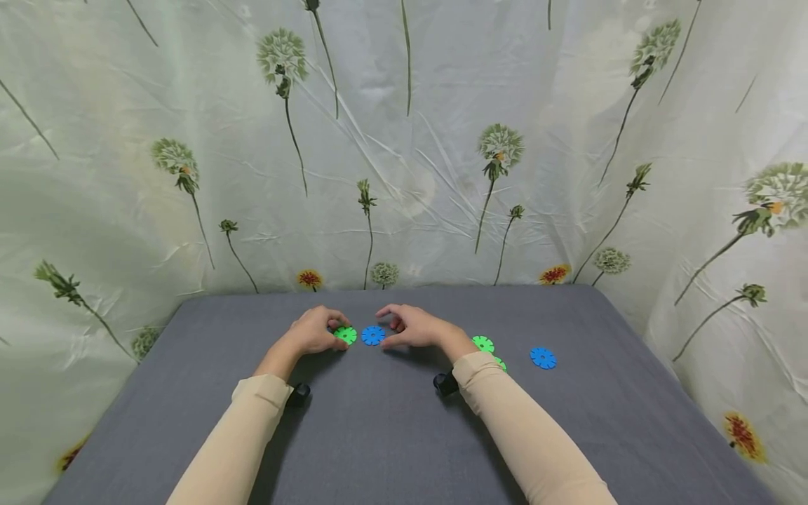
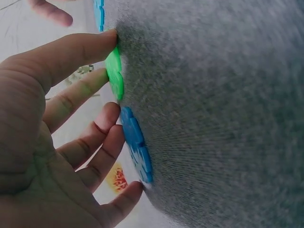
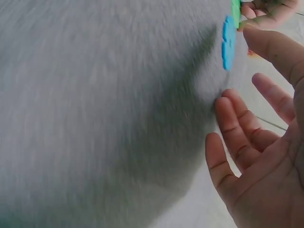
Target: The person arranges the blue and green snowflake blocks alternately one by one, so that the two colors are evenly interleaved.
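My left hand (image 1: 313,331) pinches a green notched plastic disc (image 1: 346,336) by its edge, between thumb and index finger, on the grey tabletop. Under that hand's other fingers, another blue notched disc (image 2: 137,145) lies close by; the hand hides most of it from the head view. Just right of the green disc lies a blue notched disc (image 1: 373,335). My right hand (image 1: 418,327) is beside it, fingers spread and loosely bent, with nothing held. In the right wrist view, the thumb is near this blue disc (image 3: 228,43), apparently without gripping it.
By the right forearm lie two green discs, one (image 1: 482,344) fuller in view and the other (image 1: 501,363) partly behind the sleeve. Farther right is a blue disc (image 1: 543,358). A dandelion-patterned curtain (image 1: 416,175) hangs behind the grey table (image 1: 379,435).
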Available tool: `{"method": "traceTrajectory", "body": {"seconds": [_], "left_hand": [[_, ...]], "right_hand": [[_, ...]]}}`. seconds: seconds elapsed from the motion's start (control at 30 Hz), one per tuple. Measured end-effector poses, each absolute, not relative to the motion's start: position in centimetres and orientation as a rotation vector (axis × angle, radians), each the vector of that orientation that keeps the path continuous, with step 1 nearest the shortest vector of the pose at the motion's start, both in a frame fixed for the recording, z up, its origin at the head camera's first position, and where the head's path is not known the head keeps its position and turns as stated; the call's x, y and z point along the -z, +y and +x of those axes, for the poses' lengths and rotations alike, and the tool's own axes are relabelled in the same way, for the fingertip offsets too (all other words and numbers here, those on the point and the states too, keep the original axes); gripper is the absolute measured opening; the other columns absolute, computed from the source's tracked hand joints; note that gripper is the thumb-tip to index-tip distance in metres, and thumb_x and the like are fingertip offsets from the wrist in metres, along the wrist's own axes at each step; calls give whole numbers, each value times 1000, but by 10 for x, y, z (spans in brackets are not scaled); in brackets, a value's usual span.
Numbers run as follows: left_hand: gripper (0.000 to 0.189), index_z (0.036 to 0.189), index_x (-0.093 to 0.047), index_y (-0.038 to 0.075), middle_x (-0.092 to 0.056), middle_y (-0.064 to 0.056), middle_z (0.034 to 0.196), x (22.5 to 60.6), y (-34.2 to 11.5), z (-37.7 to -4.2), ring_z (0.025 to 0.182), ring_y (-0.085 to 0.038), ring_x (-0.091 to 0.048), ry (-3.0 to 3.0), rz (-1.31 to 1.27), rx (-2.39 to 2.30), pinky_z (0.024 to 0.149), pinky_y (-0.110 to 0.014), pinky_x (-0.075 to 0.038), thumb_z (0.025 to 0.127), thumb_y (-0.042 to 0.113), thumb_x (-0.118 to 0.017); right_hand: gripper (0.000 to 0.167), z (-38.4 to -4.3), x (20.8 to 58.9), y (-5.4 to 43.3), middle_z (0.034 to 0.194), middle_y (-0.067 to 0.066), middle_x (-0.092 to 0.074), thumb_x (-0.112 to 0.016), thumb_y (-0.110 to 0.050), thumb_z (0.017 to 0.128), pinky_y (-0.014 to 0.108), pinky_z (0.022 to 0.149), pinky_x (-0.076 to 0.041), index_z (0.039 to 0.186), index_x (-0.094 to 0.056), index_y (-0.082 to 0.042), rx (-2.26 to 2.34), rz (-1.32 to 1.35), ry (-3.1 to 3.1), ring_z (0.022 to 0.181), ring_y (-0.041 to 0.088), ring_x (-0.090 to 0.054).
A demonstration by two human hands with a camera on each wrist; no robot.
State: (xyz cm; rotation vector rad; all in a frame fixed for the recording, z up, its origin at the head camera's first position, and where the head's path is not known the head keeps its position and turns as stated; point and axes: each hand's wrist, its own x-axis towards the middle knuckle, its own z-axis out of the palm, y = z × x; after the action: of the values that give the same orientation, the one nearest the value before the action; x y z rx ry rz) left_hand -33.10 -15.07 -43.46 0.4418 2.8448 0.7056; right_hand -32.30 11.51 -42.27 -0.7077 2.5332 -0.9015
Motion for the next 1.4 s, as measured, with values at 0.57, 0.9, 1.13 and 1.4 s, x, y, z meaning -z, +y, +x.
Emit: {"method": "traceTrajectory", "body": {"seconds": [0.57,0.9,1.13,1.4], "left_hand": [[52,134,-74,11,-65,-19,128,431,-136,-333,118,-36,-64,2792,661,-660,101,-56,-54,85,21,-92],[50,135,-75,14,-67,-16,132,435,-120,-337,124,-35,-64,2767,685,-697,106,-55,-54,89,24,-91],[47,134,-77,16,-66,-13,129,435,-113,-336,122,-33,-64,2760,659,-713,105,-53,-54,89,23,-90],[39,125,-81,15,-69,-9,126,438,-112,-340,120,-31,-66,2746,667,-751,105,-50,-55,88,22,-91]], "right_hand": [[54,-292,387,202,144,19,-64,-76,-29,102,48,106,-57,151,-60,-12,729,-615,2580,133,36,-65],[53,-262,383,251,136,19,-68,-82,-23,97,51,104,-57,144,-64,-6,683,-525,2661,127,38,-66],[54,-237,390,271,124,17,-73,-86,-25,93,48,94,-60,138,-68,-1,624,-480,2760,114,34,-71],[45,-220,407,280,95,5,-73,-90,-25,88,36,80,-58,120,-76,4,630,-487,2830,89,16,-68]]}}
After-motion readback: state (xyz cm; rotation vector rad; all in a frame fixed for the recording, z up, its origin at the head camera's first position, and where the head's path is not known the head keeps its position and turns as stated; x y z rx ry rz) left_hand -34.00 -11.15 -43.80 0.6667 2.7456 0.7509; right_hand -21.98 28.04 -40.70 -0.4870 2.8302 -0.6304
